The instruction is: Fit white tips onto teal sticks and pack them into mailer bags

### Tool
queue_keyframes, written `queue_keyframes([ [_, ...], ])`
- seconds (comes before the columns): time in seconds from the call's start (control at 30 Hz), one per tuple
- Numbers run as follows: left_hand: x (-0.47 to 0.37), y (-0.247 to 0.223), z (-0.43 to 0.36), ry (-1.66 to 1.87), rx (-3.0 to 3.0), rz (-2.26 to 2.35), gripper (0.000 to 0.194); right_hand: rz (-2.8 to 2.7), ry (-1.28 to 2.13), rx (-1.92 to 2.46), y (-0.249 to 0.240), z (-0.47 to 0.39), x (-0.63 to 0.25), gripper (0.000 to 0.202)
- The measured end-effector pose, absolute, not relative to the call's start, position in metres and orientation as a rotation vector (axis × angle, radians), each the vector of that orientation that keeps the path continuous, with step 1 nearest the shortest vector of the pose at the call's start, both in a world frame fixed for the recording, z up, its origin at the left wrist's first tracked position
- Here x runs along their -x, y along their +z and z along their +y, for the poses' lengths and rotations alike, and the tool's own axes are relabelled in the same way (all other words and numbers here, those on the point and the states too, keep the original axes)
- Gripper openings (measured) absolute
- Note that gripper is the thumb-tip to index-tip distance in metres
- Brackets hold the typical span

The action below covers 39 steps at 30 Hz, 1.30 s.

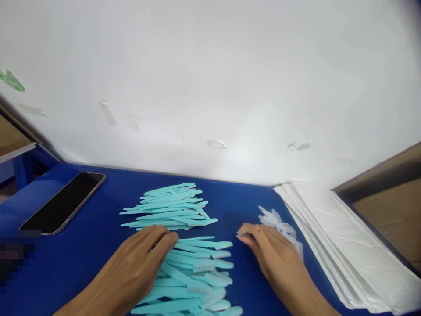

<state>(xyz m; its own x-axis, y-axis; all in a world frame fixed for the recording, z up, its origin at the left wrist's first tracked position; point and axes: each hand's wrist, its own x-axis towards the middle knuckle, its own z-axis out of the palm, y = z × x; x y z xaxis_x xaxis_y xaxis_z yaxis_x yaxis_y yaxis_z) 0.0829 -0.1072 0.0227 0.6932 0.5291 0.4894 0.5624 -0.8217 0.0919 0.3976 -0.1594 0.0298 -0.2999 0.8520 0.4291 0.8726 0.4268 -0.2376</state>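
The left hand (131, 267) lies flat, grip released, fingers spread over the near pile of turquoise plastic sticks (197, 276). Just beyond its fingertips sits a second heap of the same sticks (169, 206). The right hand (272, 259) rests palm down, its grip loose and grasping nothing, touching small clear plastic caps (279, 226). Right of it, white bags (348, 245) overhang the blue worktop (92, 245) edge. Bare blue lies between the hands. A phone (62, 202) lies far left.

Blue worktable (98, 245) set against a white wall (210, 79) dotted with tape scraps (108, 113); brown cardboard (394, 210) at right, blue frame (23, 169) at left, soft even light throughout.
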Motion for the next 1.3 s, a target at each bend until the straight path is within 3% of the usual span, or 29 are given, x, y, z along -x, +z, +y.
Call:
queue_keyframes([
  [0.17, -0.084, 0.022, -0.111, -0.787, 2.875, -0.909, 0.041, -2.219, 0.168, 1.248, 0.035, -0.170, -0.386, 0.022],
  [0.5, -0.082, 0.021, -0.130, -0.790, 2.900, -0.866, 0.038, -2.280, 0.223, 1.029, 0.040, -0.178, -0.376, 0.027],
  [0.67, -0.080, 0.018, -0.133, -0.786, 2.922, -0.775, 0.033, -2.254, 0.213, 1.040, 0.041, -0.185, -0.369, 0.044],
  [0.77, -0.085, 0.020, -0.128, -0.803, 2.904, -0.849, 0.034, -2.247, 0.107, 1.064, 0.037, -0.180, -0.372, 0.029],
  [0.93, -0.086, 0.023, -0.113, -0.834, 2.812, -1.059, 0.032, -2.156, 0.046, 1.226, 0.030, -0.165, -0.387, 0.025],
  [1.17, -0.070, 0.011, -0.087, -0.703, 2.627, -1.107, 0.025, -2.179, 0.276, 1.404, 0.023, -0.159, -0.391, 0.021],
  [1.3, -0.066, 0.001, -0.082, -0.666, 2.672, -1.108, 0.032, -2.244, 0.325, 1.396, 0.029, -0.165, -0.375, 0.022],
])
